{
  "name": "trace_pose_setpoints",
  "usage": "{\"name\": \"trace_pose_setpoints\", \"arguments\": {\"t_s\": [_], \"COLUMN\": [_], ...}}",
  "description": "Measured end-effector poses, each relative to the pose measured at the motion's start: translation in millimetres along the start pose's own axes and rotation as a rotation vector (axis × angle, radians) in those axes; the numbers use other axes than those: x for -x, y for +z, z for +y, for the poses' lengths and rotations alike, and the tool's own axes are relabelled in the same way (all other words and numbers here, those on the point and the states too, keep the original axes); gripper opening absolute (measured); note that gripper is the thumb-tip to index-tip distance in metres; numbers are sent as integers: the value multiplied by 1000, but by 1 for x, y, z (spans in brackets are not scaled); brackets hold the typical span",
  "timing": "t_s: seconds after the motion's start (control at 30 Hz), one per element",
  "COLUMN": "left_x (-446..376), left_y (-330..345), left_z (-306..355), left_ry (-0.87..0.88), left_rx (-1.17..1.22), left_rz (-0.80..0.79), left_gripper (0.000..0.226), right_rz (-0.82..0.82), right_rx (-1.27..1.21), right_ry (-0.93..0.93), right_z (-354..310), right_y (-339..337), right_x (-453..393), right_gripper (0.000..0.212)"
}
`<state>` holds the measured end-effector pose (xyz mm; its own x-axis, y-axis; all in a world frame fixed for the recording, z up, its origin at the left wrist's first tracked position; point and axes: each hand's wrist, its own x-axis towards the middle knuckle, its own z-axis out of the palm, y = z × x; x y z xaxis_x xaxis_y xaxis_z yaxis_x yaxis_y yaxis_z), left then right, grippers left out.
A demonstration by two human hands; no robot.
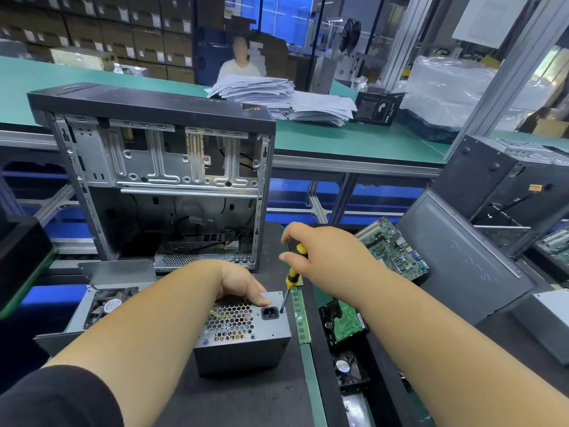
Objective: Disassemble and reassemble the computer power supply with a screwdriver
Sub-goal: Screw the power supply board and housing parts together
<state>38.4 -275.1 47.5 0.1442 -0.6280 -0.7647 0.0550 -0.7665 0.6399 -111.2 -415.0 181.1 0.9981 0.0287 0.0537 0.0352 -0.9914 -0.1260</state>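
Note:
A grey metal power supply (246, 340) stands on the dark bench in front of me, its honeycomb grille and black mains socket facing up. My left hand (243, 285) grips its far top edge, fingers curled over the rim. My right hand (320, 254) holds a yellow-and-black screwdriver (292, 275) nearly upright. The screwdriver tip sits on a screw at the top right corner beside the socket.
An open, empty computer case (160, 180) stands upright just behind the power supply. A second power supply with a fan (104, 306) lies to the left. Right of the bench edge lie a RAM stick (303, 318), a hard drive (348, 322), a motherboard (394, 248) and a case side panel (462, 257).

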Motion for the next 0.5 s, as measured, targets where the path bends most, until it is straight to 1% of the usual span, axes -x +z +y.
{"name": "trace_pose_setpoints", "arguments": {"t_s": [0.03,0.1,0.17,0.27,0.3,0.37,0.4,0.5], "left_x": [0,1,0,-1,-1,-1,-1,-2], "left_y": [0,-1,0,0,0,0,0,-1], "left_z": [0,0,0,-1,-1,0,-1,0], "left_ry": [-2,-4,-5,-10,-12,-15,-15,-15], "left_rx": [-1,-4,-1,18,21,12,-7,-58], "left_rz": [-2,-4,-2,7,6,-1,-3,-1], "left_gripper": [16,16,16,15,15,15,15,16], "right_rz": [11,28,27,-58,-77,-90,-89,-109], "right_rx": [69,163,143,-34,-64,-67,-52,44], "right_ry": [13,22,2,-15,-27,-38,-28,39], "right_z": [0,-1,-2,-1,-1,-1,-1,-1], "right_y": [2,4,4,1,-1,-3,-5,-8], "right_x": [0,0,0,2,2,2,2,1], "right_gripper": [22,31,32,13,9,8,10,28]}}
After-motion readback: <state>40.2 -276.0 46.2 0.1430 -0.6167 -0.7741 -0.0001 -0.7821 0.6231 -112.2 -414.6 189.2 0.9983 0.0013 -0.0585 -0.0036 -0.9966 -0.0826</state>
